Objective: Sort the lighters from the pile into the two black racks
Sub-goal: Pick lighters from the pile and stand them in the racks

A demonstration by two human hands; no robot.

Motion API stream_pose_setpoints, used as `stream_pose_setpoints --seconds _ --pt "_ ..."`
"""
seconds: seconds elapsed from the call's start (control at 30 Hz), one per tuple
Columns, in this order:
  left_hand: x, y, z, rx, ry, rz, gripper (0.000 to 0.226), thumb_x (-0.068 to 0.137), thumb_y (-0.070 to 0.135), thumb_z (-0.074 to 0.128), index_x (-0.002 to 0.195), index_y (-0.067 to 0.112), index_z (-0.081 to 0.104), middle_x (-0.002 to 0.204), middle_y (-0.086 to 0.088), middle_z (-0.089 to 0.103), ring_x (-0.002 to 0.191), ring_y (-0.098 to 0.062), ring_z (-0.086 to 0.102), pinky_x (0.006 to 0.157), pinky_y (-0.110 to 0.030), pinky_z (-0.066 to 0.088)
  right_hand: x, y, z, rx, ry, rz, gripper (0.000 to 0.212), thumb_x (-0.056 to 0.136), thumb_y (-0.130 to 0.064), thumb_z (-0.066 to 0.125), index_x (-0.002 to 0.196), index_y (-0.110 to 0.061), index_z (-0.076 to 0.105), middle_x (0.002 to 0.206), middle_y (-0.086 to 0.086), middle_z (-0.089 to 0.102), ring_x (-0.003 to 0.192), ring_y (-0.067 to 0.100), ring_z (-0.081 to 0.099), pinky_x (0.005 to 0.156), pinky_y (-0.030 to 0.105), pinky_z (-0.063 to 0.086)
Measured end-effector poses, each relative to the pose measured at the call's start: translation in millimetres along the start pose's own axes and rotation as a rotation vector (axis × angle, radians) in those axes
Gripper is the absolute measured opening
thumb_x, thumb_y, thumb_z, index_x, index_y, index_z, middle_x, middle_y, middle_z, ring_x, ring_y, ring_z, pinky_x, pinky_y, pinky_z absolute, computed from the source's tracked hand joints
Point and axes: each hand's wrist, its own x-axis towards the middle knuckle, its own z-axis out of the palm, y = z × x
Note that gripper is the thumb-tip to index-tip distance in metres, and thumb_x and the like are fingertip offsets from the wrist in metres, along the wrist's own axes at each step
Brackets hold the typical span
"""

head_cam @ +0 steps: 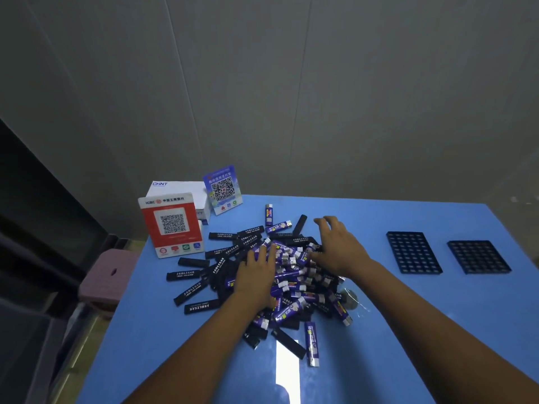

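Pile (pixel 280 275) of black and purple lighters sits left of two black racks (pixel 412 252), racks unfilled. Left hand (pixel 256 275) flat on pile, fingers straight. Right hand (pixel 338 246) at pile's rack-side edge, fingers spread, loosely curled, holding nothing; nearer racks. Lighter axes mixed.

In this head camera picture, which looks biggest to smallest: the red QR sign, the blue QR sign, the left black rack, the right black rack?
1. Red QR sign
2. Left black rack and right black rack, too alike to rank
3. Blue QR sign, though it stands farther away
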Motion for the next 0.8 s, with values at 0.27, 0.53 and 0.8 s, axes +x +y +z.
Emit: stream_pose_setpoints --seconds 0.27,0.53,0.8 --pt "2.8 0.4 3.6 -0.115 0.031 -0.050 0.127 0.076 0.047 0.081 0.157 0.014 -0.012 0.163 -0.011 0.008 0.144 -0.043 0.022 0.111 -0.048 0.039 4.4 0.9 -0.2 0.004 0.022 0.014 0.077 0.091 -0.038 0.066 0.153 -0.016 0.026 0.157 0.010 0.024 0.139 0.030 0.036 0.108 0.043 0.042" --pt "5.2 -13.6 4.7 -0.317 0.173 -0.066 0.108 0.080 0.017 0.080 0.157 0.017 0.005 0.155 -0.010 0.021 0.121 -0.027 0.052 0.082 -0.027 0.052 1.2 5.0 -0.1 -0.007 0.027 0.041 0.075 0.092 -0.037 0.065 0.152 -0.014 0.026 0.155 0.011 0.027 0.138 0.030 0.036 0.108 0.043 0.043" --pt "2.7 -28.9 2.0 -0.459 0.196 -0.057 0.113 0.078 0.013 0.083 0.158 0.020 0.004 0.152 -0.009 0.020 0.081 -0.018 0.055 0.062 -0.022 0.042 0.7 1.5 -0.5 0.001 0.026 0.049 0.075 0.091 -0.032 0.066 0.152 -0.015 0.026 0.153 0.011 0.029 0.136 0.029 0.037 0.105 0.042 0.044"
